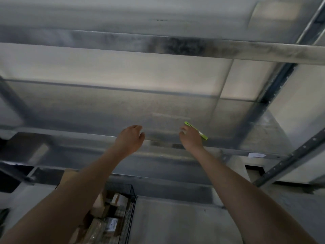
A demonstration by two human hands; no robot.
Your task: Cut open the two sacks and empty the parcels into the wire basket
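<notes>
So the right hand pinches a green cutter high above the wire basket, probably ready for a sack. The left hand, also up above it, hangs loose and, I think, empty (blurry). Parcels sit in the basket; no sacks in view.

Pale shelf panel spreading beyond the left hand, smudged steel beam farther up — blurred, perforated upright slanting well right of the right hand, small white label between them, grey floor below.
</notes>
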